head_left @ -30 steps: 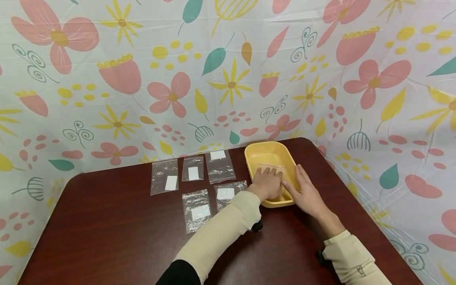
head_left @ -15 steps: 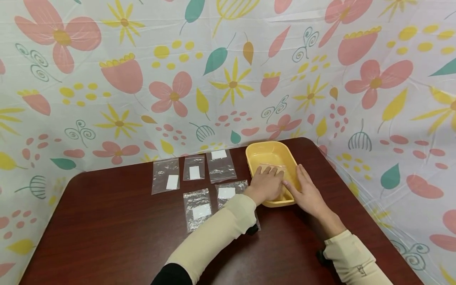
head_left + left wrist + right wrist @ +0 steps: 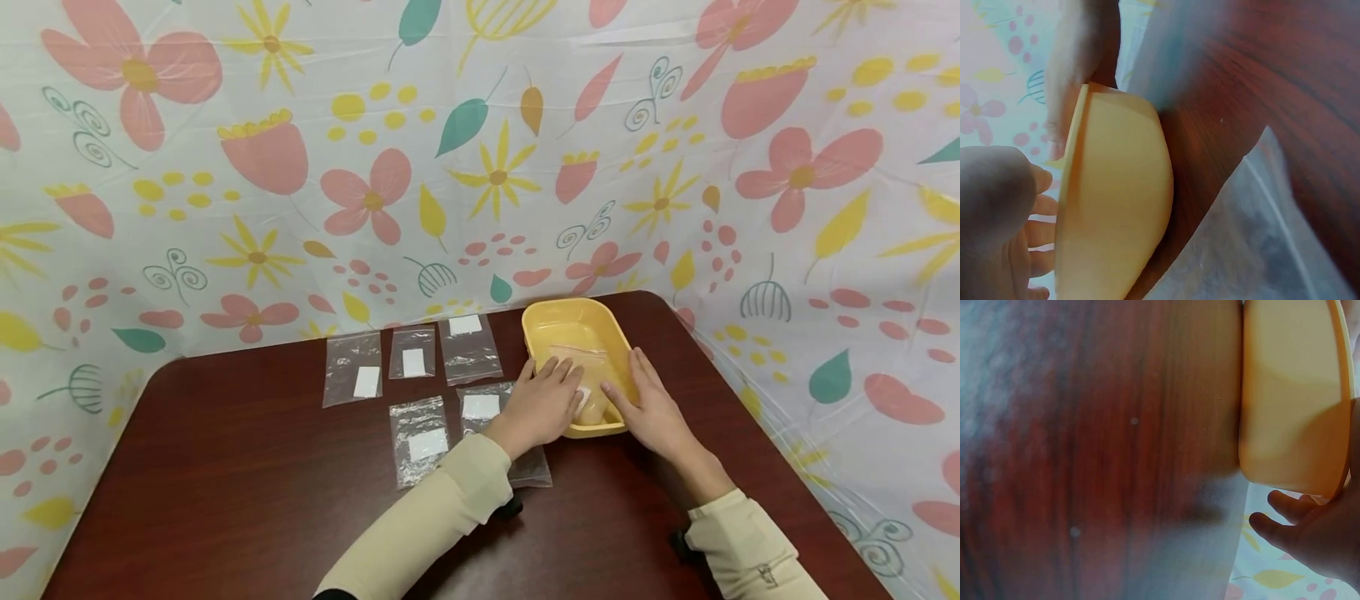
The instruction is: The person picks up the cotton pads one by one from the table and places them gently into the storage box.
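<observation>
A yellow plastic tray stands at the right side of the table, with a clear zip bag lying in it. The bag has a reddish seal line and a white label. My left hand, fingers spread and fairly straight, is over the tray's left rim and hides part of the bag. On the opposite side, my right hand touches the right rim, thumb inside and fingers along the outside. The right wrist view shows those fingers reaching out straight past the tray wall.
Left of the tray lie several flat zip bags with white labels: a back row including a left one and a right one, and a front one. Another bag is partly under my left forearm. A flowered cloth borders the dark table.
My left hand has drawn back leftward from the tray's inside to its left rim, uncovering the white label of the bag there. My right hand stays at the right rim.
</observation>
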Available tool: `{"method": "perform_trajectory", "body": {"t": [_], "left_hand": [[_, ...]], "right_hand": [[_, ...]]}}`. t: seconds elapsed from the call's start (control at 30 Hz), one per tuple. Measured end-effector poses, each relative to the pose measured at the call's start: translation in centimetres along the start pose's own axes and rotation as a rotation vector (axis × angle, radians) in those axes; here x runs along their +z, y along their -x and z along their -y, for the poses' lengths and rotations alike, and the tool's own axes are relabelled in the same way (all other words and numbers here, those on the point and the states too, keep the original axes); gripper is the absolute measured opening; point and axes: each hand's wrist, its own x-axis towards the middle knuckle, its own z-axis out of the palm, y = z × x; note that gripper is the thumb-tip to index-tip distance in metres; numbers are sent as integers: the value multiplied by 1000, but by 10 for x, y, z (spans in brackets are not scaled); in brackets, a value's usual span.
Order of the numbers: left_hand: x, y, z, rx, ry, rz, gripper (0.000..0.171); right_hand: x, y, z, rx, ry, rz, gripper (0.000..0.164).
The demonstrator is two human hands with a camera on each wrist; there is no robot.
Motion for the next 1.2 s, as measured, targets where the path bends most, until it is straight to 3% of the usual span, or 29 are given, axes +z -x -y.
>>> {"method": "perform_trajectory", "body": {"t": [0.37,0.77,0.93,1.2], "left_hand": [[-4,49,30,-43,106,-104,52],[-5,99,64,-160,241,-177,53],[1,118,71,-215,313,-237,52],[14,144,87,-303,356,-307,55]], "right_hand": [[3,0,-4,-6,-1,1,86],[-1,3,-5,7,-6,2,86],[-5,4,-6,2,-3,-5,85],[-5,3,-6,-6,-9,1,85]]}}
